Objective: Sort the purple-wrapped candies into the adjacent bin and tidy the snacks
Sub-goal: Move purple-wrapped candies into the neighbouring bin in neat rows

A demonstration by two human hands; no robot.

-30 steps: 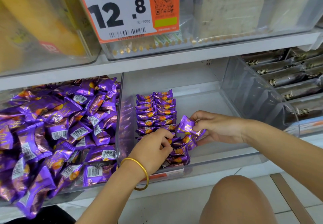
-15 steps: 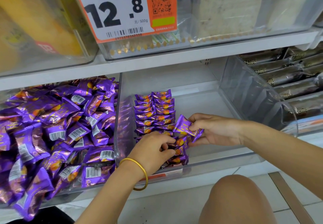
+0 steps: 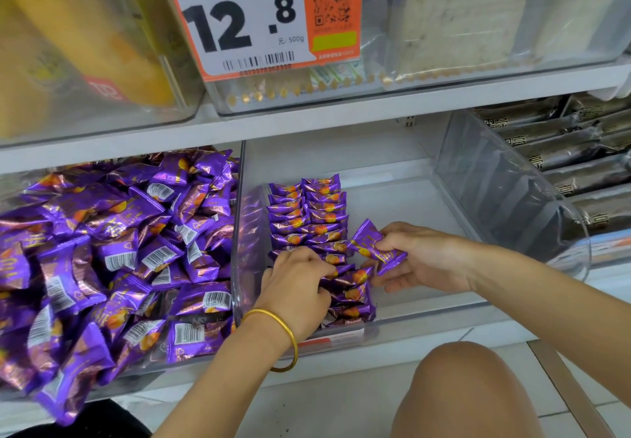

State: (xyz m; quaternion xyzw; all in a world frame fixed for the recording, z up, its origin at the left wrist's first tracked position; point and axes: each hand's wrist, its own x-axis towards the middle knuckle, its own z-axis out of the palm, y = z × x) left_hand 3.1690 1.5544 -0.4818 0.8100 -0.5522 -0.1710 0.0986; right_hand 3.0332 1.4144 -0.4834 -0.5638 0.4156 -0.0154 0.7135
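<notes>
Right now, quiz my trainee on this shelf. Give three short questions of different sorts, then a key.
1. True or false: the right hand pinches a single purple candy in its fingers.
2. The candies in the middle bin lie: A) in a loose heap, B) in two neat rows, C) in one upright tower.
3. Fill in: the gold bracelet is on the ___ wrist.

Key: 1 true. 2 B. 3 left.
</notes>
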